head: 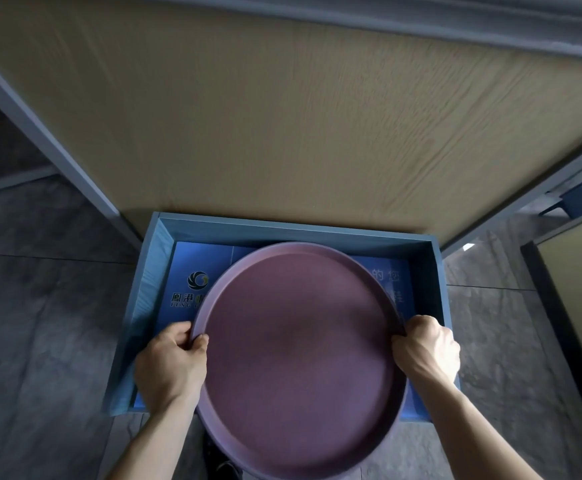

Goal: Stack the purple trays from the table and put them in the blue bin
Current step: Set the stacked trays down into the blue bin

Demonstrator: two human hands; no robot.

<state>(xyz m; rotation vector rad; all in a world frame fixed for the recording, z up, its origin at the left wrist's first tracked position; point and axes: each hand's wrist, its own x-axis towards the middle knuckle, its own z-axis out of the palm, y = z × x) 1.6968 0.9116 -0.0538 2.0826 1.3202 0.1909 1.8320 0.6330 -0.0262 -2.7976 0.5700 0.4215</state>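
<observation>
- Head view: the left hand (171, 367) and right hand (427, 348) each clamp opposite rims of the purple trays (300, 351), held above the blue bin (439, 271) on the floor beside the table (282, 116).
- Step in hand: placing the trays in the bin; next comes a level descent clear of the walls.

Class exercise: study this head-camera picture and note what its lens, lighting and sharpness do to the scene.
Head view: the wide lens splays the table edges outward; soft, dim light, no harsh glare; the purple tray, gripped by the left hand and right hand, shows a darker patch at its centre; print inside the blue bin looks slightly blurred.
</observation>
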